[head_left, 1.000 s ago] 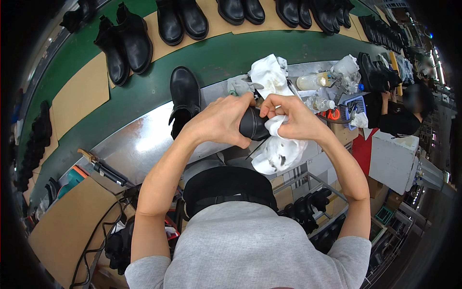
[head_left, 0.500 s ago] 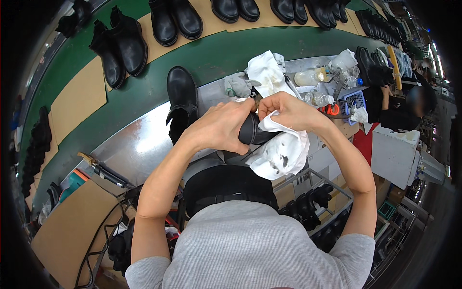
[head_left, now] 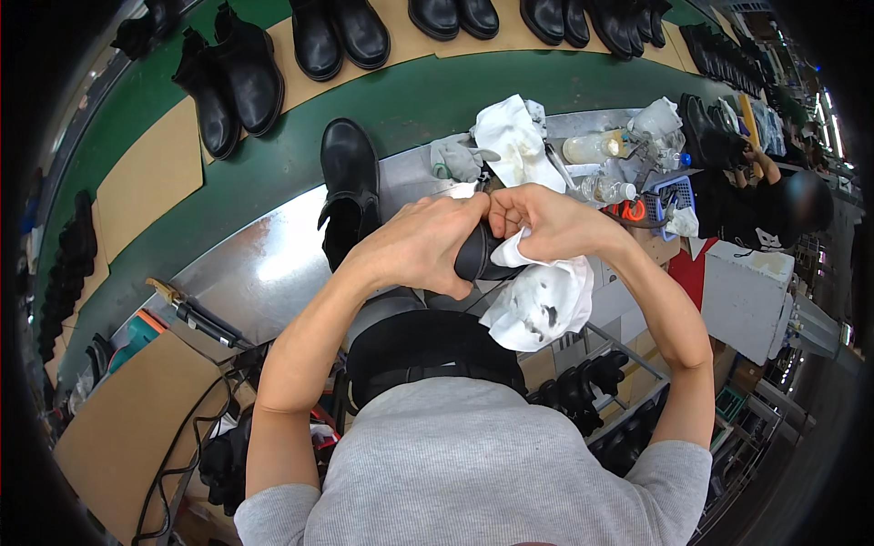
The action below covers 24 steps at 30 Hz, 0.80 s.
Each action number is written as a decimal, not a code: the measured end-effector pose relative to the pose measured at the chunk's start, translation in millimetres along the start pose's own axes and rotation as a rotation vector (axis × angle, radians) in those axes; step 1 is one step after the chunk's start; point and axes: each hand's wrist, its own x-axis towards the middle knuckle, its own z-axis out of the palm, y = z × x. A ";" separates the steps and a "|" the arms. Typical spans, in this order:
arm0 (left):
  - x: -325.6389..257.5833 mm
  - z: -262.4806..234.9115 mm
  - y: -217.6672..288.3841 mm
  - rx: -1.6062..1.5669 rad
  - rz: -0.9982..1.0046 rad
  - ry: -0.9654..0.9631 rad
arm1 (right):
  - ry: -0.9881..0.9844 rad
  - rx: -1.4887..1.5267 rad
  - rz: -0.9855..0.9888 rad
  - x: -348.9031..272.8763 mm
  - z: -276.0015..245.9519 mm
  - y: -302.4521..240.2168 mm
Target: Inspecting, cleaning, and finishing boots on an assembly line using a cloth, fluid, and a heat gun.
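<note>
A black boot (head_left: 474, 255) is gripped by my left hand (head_left: 423, 238), thumb on the near side and fingers over the far side; much of the boot is hidden under both hands. My right hand (head_left: 546, 223) pinches a white cloth (head_left: 543, 305) against the boot, its fingertips close to those of my left hand. Dark smudges mark the cloth, which hangs down on the near side. Just left of my hands, another black boot (head_left: 350, 164) lies on the metal worktop (head_left: 273, 250), its toe pointing away from me.
Beyond the worktop, pairs of black boots (head_left: 341, 41) stand on cardboard over a green surface (head_left: 273, 155). At right are crumpled rags (head_left: 514, 141), bottles (head_left: 605, 189) and a blue basket (head_left: 672, 196). A knife-like tool (head_left: 196, 318) lies at left. A co-worker (head_left: 742, 209) is at far right.
The view has shifted slightly. My right fingers have curled in closer over the boot, and the hanging cloth has swung a little. The co-worker's arm has moved toward the boots at right.
</note>
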 end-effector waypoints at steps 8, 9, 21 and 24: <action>-0.7 2.8 -2.1 0.024 0.001 0.022 | -0.023 0.079 0.058 2.8 -4.1 -2.3; -0.9 2.7 -0.9 0.023 0.000 0.020 | -0.028 0.055 0.063 2.0 -2.4 -1.9; -0.9 0.3 8.2 0.051 -0.029 -0.010 | 0.007 0.071 -0.012 1.2 1.0 4.6; -0.7 -0.2 9.6 0.033 -0.069 -0.047 | -0.009 0.059 0.034 -0.5 0.0 0.1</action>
